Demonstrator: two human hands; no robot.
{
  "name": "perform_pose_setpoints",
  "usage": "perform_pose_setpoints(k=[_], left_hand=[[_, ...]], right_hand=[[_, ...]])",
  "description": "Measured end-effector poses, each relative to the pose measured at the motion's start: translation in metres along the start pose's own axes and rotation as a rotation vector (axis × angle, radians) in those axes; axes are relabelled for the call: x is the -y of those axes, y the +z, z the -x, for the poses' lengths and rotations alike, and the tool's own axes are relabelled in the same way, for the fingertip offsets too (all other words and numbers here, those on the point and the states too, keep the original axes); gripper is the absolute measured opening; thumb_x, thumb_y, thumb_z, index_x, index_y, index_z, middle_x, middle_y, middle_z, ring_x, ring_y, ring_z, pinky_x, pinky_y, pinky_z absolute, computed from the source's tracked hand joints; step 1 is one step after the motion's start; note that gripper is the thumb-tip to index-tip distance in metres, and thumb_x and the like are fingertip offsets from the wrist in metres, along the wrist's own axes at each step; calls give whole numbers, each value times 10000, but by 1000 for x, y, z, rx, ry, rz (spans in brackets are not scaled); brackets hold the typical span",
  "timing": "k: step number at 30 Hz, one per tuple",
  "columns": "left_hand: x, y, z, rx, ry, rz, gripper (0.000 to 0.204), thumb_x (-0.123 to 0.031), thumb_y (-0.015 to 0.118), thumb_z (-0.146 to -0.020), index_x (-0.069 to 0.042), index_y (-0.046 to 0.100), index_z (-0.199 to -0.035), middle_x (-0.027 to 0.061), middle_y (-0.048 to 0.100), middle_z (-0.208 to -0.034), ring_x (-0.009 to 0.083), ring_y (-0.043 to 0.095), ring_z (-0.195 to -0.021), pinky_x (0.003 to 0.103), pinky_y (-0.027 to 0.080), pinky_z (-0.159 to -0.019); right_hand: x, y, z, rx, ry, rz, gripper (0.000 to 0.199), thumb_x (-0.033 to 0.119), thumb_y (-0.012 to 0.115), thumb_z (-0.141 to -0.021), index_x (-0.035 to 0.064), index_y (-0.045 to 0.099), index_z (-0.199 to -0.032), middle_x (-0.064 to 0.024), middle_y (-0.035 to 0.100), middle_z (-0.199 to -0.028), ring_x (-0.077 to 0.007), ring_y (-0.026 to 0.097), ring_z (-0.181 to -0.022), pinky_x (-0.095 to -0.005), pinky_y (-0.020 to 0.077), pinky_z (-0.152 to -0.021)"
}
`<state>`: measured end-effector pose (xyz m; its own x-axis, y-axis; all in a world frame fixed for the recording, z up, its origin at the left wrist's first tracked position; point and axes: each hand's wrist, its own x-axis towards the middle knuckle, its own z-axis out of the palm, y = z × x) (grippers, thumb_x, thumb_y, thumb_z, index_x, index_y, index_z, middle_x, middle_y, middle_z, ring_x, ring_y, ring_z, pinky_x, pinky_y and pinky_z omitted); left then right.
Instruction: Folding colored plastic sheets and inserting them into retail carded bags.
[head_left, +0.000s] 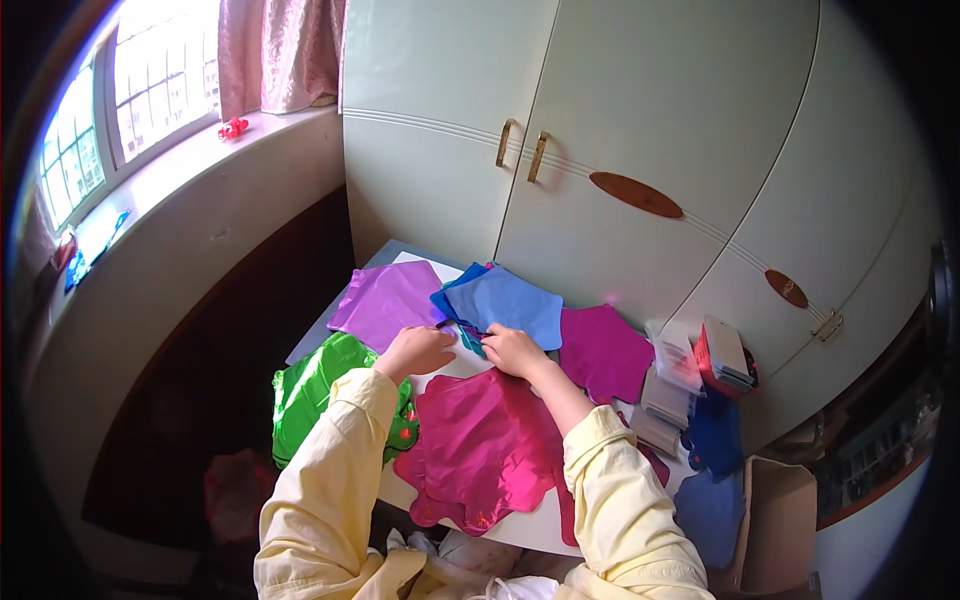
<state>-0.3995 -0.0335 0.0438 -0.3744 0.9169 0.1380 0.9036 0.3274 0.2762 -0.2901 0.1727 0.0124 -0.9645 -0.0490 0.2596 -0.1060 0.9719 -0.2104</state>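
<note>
Both my hands reach over the middle of the white table. My left hand (418,350) is closed, its fingertips at a small dark strip beside the shiny purple fabric piece (385,300). My right hand (512,350) is closed at the lower edge of the blue fabric pieces (510,305), by a thin dark blue cord-like strip. What exactly either set of fingers pinches is too small to tell. Nearer to me lies a crumpled crimson fabric piece (485,440) with a scalloped edge. Shiny green fabric (320,390) lies left, magenta fabric (605,350) right.
At the table's right stand clear plastic boxes (665,400) and a red basket (715,365) with flat grey items. Blue fabric (712,515) hangs near an open cardboard box (780,520). A pale wardrobe (660,120) rises behind; a windowsill (180,165) runs along the left.
</note>
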Motion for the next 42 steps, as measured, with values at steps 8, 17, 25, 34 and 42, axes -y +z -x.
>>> perform_pose_setpoints(k=[8, 17, 25, 34, 42], left_hand=[[-17, 15, -22, -79, 67, 28, 270, -298, 604, -794, -86, 657, -953, 123, 666, -904, 299, 630, -904, 417, 484, -798], [-11, 36, -40, -92, 144, 15, 338, -230, 609, -779, -54, 600, -1068, 139, 623, -993, 310, 593, -960, 417, 460, -846], [-23, 43, -43, 82, 198, -197, 459, -300, 533, -842, -271, 494, -1298, 206, 499, -1301, 330, 493, -1198, 444, 349, -1029], [-22, 50, -46, 146, 128, -179, 476, -348, 513, -817, -352, 501, -1293, 156, 523, -1259, 289, 477, -1204, 442, 323, -1020], [-20, 47, -42, 164, 80, -157, 499, -357, 537, -796, -350, 501, -1294, 129, 507, -1305, 254, 469, -1226, 447, 327, -1001]], right_hand=[[-16, 7, -2, -222, 220, -202, 143, 168, 632, -774, 62, 704, -838, -109, 631, -835, -315, 626, -780, -402, 498, -706], [-9, 9, -5, -271, 582, -607, 158, 158, 758, -709, 24, 706, -774, -33, 638, -712, -115, 571, -634, -279, 446, -590], [-80, -16, 4, -679, 710, -975, 97, 101, 688, -814, 55, 634, -747, 30, 580, -668, -62, 479, -571, -230, 382, -549], [-116, -173, 50, -1131, 647, -842, 70, 96, 631, -868, 63, 613, -809, 49, 558, -706, -53, 486, -628, -215, 382, -586], [-1, -239, -1, -1281, 513, -65, 142, 102, 645, -794, 41, 528, -846, -103, 598, -891, -270, 601, -845, -366, 459, -783]])
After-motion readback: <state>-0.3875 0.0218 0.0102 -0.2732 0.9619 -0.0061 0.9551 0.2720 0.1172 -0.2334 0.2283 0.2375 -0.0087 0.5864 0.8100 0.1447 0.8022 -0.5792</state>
